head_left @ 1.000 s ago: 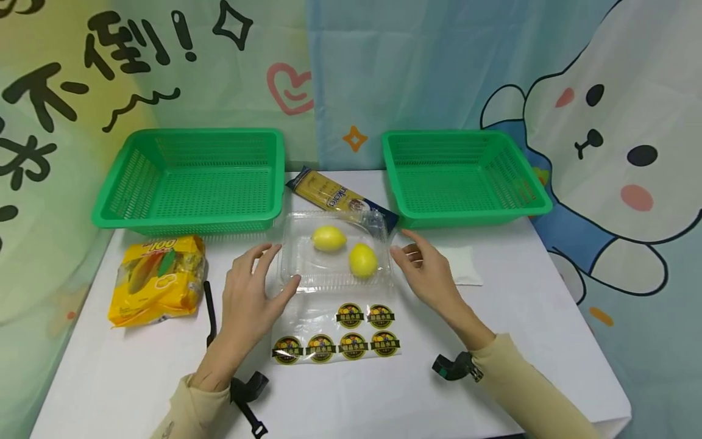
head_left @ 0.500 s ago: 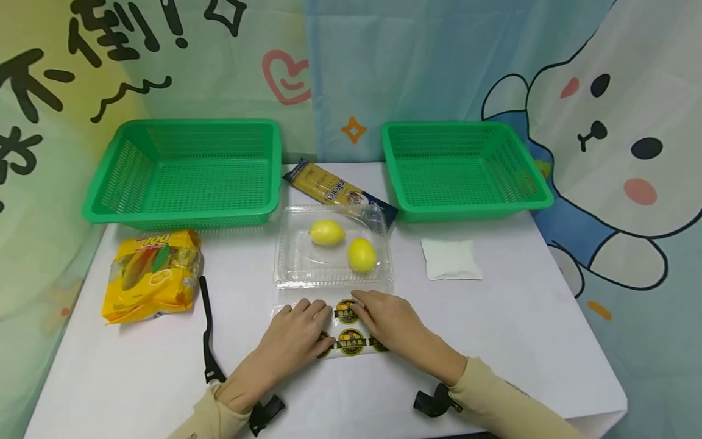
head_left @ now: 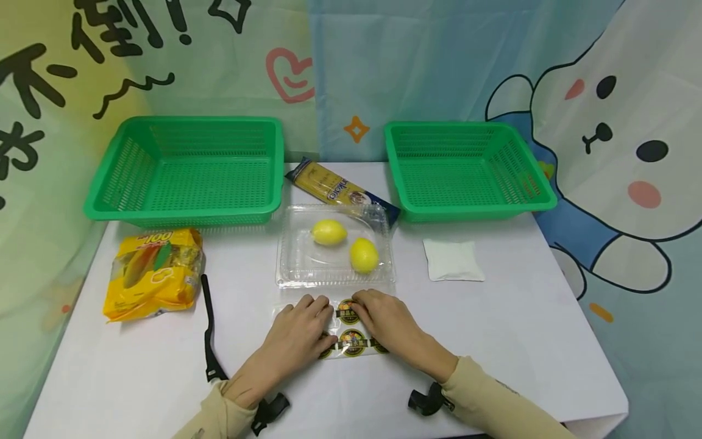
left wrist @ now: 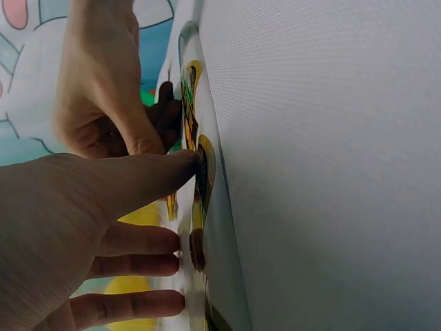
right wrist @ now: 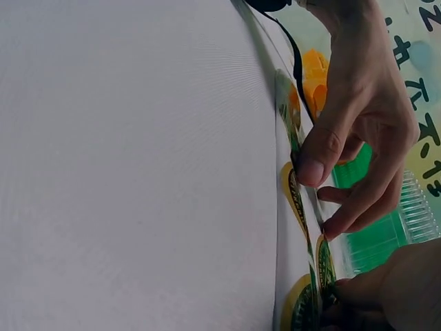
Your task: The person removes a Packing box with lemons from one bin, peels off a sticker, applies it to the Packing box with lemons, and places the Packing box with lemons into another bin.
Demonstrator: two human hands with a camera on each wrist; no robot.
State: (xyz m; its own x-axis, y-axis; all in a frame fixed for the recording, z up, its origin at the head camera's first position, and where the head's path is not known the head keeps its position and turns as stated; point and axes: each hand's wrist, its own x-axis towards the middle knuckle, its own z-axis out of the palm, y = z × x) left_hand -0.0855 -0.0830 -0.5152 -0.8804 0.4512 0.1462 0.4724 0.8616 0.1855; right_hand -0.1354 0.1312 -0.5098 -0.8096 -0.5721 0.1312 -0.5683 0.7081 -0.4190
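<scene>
A clear sheet of round black-and-gold fruit stickers (head_left: 352,342) lies flat on the white table, partly hidden under both hands. My left hand (head_left: 298,329) rests on its left part, with the thumb pressing near the lower row and the other fingers spread straight on the film. Over the upper right part is my right hand (head_left: 390,323), its thumb and bent fingers at the edge of an upper-row sticker (head_left: 347,311). In the left wrist view the right hand's curled fingertips (left wrist: 167,103) meet the sheet.
Behind the sheet stands a clear plastic clamshell box (head_left: 296,268) with two lemons (head_left: 364,255). Farther back lie a noodle packet (head_left: 334,186) and two green baskets (head_left: 186,216) (head_left: 471,213). A yellow candy bag (head_left: 153,274) sits left, a white packet (head_left: 453,260) right.
Both hands have come down from beside the clamshell box onto the sticker sheet. In the last half second they have hardly moved.
</scene>
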